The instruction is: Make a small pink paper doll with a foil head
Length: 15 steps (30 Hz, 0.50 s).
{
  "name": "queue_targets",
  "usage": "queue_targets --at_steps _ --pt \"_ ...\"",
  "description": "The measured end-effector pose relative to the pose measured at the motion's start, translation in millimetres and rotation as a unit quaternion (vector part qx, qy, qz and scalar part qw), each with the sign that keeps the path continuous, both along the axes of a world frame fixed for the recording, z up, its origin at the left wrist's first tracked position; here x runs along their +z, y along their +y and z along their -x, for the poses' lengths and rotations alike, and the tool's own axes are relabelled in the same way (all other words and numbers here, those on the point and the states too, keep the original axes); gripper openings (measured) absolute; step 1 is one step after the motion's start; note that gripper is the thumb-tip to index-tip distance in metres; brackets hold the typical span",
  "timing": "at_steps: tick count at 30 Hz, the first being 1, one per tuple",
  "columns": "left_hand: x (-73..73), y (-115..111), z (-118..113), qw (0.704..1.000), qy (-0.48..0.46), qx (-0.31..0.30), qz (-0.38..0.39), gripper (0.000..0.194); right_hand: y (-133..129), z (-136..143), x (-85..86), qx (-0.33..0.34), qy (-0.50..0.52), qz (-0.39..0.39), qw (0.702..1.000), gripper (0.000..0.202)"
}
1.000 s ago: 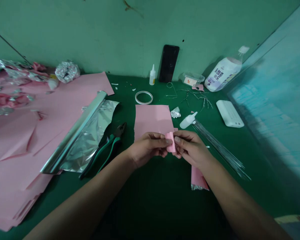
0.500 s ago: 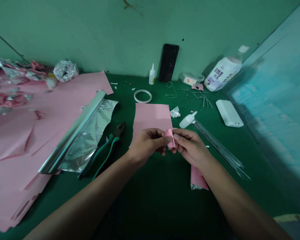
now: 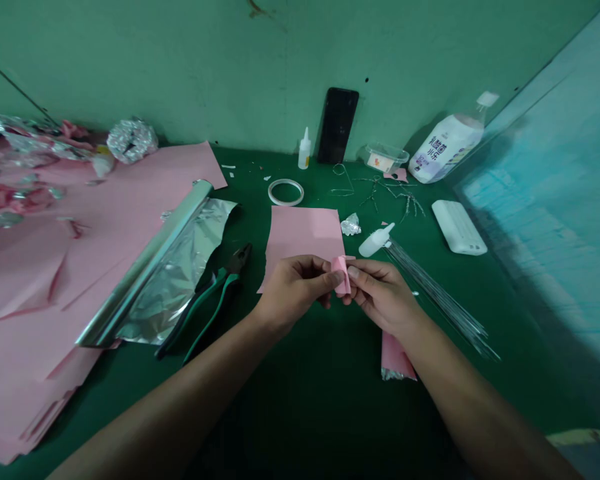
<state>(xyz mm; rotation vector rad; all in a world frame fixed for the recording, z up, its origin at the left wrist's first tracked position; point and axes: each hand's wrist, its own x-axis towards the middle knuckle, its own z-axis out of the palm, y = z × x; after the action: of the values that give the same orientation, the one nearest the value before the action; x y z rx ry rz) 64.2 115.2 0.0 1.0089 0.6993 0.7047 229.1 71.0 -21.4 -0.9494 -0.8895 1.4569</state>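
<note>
Left of the square pink sheet (image 3: pixel 304 232) on the desk (image 3: pixel 310 373) lie a foil roll (image 3: pixel 147 267) and, nearer the sheet, pliers (image 3: pixel 233 269). The left hand (image 3: pixel 296 288), at the sheet's near edge, pinches a small pink paper piece (image 3: pixel 341 273) by the sheet's near right corner; the right hand (image 3: pixel 386 293) pinches that same piece too. Right of the sheet lie a white squeeze bottle (image 3: pixel 375 241) and thin wires (image 3: pixel 440 297).

Left fingers (image 3: pixel 325 284) and right fingers (image 3: pixel 364 277) pinch small pink paper piece (image 3: pixel 339 268) between them, above green table (image 3: pixel 300 360). Pink paper sheet (image 3: pixel 304 233): just beyond fingers. Pliers (image 3: pixel 233 269): left of them. Metal wires (image 3: pixel 443 297), bundled: right. Smartphone (image 3: pixel 339 127): well beyond, upright.
</note>
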Motion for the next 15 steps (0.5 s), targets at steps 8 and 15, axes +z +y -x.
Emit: queue_targets --at_steps 8,15 --pt "5.2 -5.1 -1.8 0.994 0.047 0.065 -0.081 0.018 -2.7 2.6 -5.6 -0.068 -0.069 -0.019 0.995 0.015" --pt "5.6 -6.7 1.3 0.988 0.051 0.051 -0.135 0.018 -2.9 4.5 -6.4 -0.086 -0.068 -0.032 0.993 0.014"
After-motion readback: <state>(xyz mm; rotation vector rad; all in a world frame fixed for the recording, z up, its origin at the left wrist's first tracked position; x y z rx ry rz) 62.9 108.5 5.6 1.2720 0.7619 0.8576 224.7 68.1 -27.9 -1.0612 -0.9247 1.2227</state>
